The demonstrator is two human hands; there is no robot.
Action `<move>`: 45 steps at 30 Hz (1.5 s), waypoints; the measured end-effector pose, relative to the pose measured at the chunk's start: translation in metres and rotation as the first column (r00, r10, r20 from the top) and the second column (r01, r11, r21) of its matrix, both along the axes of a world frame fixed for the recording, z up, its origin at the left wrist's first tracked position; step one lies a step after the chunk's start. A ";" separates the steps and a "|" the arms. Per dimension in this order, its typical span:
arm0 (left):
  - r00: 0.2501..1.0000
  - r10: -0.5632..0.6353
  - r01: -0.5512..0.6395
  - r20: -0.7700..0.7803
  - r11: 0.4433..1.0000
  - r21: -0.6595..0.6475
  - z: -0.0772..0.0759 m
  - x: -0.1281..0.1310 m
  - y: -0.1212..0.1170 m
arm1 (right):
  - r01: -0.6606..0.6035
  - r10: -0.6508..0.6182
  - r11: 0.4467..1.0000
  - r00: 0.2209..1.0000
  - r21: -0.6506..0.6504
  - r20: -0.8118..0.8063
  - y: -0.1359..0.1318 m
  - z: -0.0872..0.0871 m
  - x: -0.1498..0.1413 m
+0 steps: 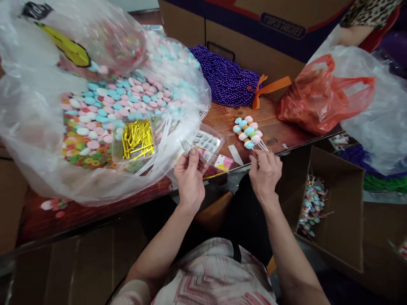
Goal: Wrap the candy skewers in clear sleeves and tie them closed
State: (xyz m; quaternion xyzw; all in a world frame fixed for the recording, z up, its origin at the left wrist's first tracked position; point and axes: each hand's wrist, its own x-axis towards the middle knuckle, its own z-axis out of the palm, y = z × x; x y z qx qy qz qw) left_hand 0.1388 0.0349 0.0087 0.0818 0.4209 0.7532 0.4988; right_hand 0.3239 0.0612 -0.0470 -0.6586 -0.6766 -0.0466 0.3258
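Observation:
My left hand [190, 180] is closed, thumb over fingers, on a small clear plastic bag with a pink and yellow print [223, 162]. Behind it lies a clear plastic tray [216, 137]. To the right, several candy skewers [247, 132] of pink and blue sweets lie side by side on the wooden table [270, 114]. My right hand [266, 173] is at their white sticks, fingers curled and pinching the stick of the nearest skewer; the fingertips are partly hidden. Left of my hands, a tub of gold twist ties [137, 139] sits among loose sweets [108, 101].
A large clear bag [73, 190] surrounds the sweets. Purple bead strands [222, 78] and a red plastic bag [324, 97] lie toward the back. Below right, a cardboard box [340, 220] contains wrapped skewers [313, 207]. Another person's arm [356, 34] shows at top right.

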 end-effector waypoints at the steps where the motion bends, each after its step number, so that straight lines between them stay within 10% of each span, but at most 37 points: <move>1: 1.000 0.000 0.001 0.026 1.000 -0.014 -0.001 -0.004 0.002 | 0.030 -0.029 1.000 0.997 -0.005 0.065 0.005 -0.004 0.003; 8: 0.989 -0.011 0.020 0.147 0.998 -0.056 -0.009 -0.022 0.010 | 0.069 -0.070 0.998 0.990 0.011 0.120 0.021 -0.018 0.004; 13: 0.983 0.068 -0.060 0.168 0.997 -0.053 -0.010 -0.029 0.015 | -0.053 0.088 0.988 0.964 0.144 -0.251 0.007 -0.007 -0.005; 20: 0.985 0.108 -0.100 0.132 0.993 -0.065 -0.015 -0.034 0.021 | -0.195 0.195 0.978 0.732 0.073 -0.653 -0.044 0.017 -0.023; 33: 0.998 0.051 -0.053 -0.047 0.997 -0.048 -0.015 -0.035 0.018 | -0.415 0.443 0.897 0.843 0.156 -0.306 -0.057 0.032 -0.007; 45: 0.966 0.014 0.001 -0.257 0.998 0.060 -0.027 -0.039 0.016 | -0.366 0.348 0.929 0.797 0.064 -0.494 -0.061 0.028 -0.015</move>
